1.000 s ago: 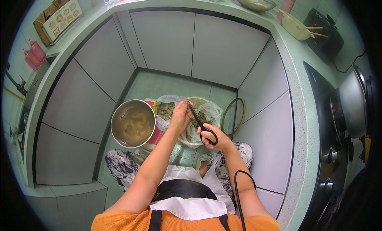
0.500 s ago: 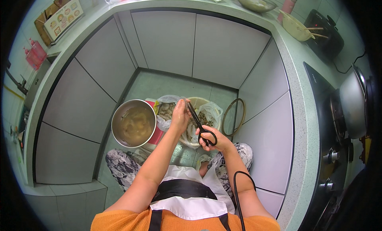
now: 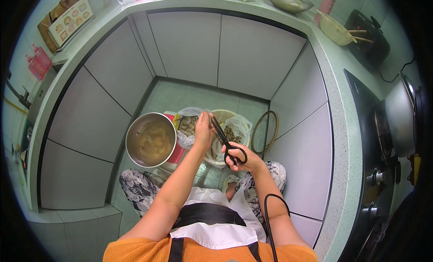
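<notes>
Head view: right of the metal bowl point(image 3: 134, 134), the right hand point(image 3: 247, 156) grips black scissors point(image 3: 222, 134); the left hand point(image 3: 204, 133) curls, contents unclear.

I can read no text from here: the pale lettering on the black hob point(image 3: 359, 106), along the right edge of the table point(image 3: 337, 90), and the dark mark on the steel sink rim point(image 3: 44, 87), at its left, are too small.
</notes>
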{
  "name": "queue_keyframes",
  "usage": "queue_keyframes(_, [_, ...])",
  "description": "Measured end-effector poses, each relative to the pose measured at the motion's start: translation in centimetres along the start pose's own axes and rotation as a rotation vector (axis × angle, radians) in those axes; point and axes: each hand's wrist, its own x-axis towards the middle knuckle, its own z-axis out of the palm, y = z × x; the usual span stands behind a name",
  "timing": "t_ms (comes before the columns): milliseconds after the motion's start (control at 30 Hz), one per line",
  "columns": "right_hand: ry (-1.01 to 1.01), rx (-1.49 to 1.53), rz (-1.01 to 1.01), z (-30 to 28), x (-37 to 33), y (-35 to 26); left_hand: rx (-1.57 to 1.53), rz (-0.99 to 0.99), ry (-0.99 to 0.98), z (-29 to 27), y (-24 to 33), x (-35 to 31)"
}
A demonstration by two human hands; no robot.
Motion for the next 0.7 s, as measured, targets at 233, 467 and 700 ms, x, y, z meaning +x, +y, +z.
queue_keyframes(233, [0.019, -0.080, -0.019, 0.07, 0.04, 0.00, 0.036, 0.011, -0.043, 0.04, 0.04, -0.17])
queue_keyframes(467, [0.052, -0.127, -0.068, -0.13, 0.16, 0.35, -0.001, -0.017, -0.086, 0.77, 0.62, -0.35])
queue_keyframes(700, [0.048, -0.148, -0.095, -0.58, 0.51, 0.75, 0.001, -0.020, -0.109, 0.49, 0.67, -0.23])
